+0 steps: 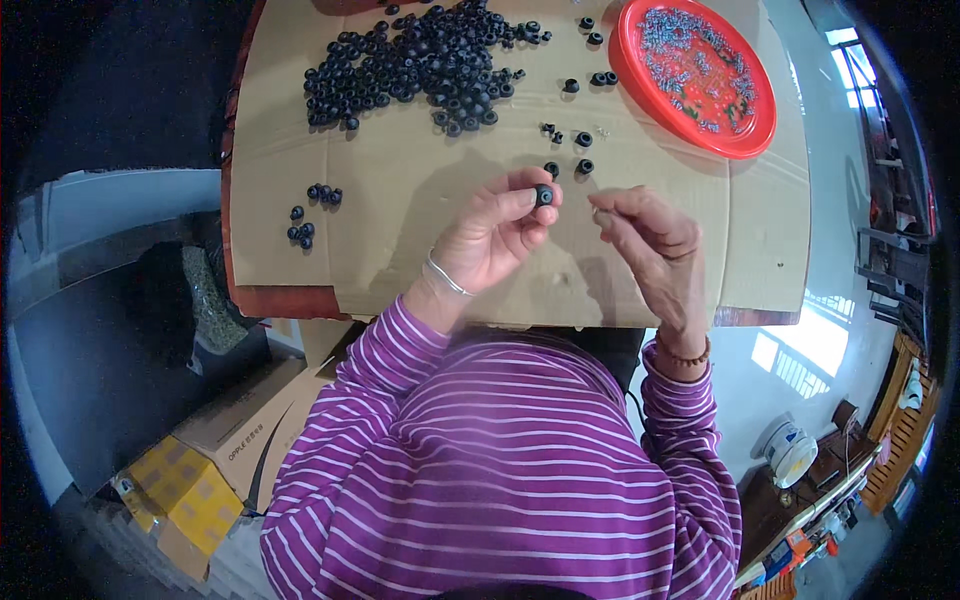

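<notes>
My left hand pinches a small black round piece with a hole in it between thumb and fingertips, above the cardboard. A short way to its right, my right hand has thumb and index finger pressed together; whatever may be between them is too small to make out. Just beyond my hands lie a few loose black round pieces. Farther off spreads a big pile of the same black pieces. At the far right a red round plate holds many tiny silvery metal parts.
Flat cardboard covers the table, whose dark red edge shows at the near left. Small clusters of black pieces lie on the left side. Cardboard boxes stand on the floor at lower left, and a white round appliance at lower right.
</notes>
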The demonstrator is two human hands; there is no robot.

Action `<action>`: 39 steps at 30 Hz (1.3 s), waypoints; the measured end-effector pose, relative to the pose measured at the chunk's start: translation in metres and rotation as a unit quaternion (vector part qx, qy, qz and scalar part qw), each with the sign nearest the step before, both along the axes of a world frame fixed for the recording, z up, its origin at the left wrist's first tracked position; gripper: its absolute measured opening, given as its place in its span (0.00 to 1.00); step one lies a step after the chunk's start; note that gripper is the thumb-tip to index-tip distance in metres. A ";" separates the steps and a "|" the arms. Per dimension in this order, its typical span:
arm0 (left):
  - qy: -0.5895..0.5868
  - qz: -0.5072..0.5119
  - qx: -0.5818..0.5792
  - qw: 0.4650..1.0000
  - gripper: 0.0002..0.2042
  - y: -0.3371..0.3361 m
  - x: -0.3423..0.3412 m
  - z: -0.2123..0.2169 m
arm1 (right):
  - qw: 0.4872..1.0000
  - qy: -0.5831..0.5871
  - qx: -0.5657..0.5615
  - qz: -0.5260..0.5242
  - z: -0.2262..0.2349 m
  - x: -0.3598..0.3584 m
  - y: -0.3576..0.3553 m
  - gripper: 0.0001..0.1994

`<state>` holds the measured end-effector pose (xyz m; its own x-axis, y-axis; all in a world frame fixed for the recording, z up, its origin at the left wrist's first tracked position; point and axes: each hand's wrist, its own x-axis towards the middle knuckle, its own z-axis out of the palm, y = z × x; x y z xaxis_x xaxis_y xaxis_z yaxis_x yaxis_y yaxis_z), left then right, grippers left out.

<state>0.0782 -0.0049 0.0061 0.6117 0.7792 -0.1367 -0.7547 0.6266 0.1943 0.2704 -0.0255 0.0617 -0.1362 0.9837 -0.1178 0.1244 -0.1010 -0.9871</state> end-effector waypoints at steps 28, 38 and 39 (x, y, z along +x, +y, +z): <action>0.404 0.088 0.138 0.900 0.05 -0.043 0.014 0.010 | 0.982 -0.039 0.180 -0.048 -0.030 -0.018 -0.035 0.06; 0.380 0.092 0.161 0.906 0.05 -0.041 0.012 0.015 | 0.981 0.006 0.190 -0.032 -0.033 -0.021 -0.039 0.05; 0.384 0.095 0.156 0.905 0.05 -0.042 0.013 0.015 | 0.987 0.012 0.154 -0.032 -0.032 -0.021 -0.040 0.05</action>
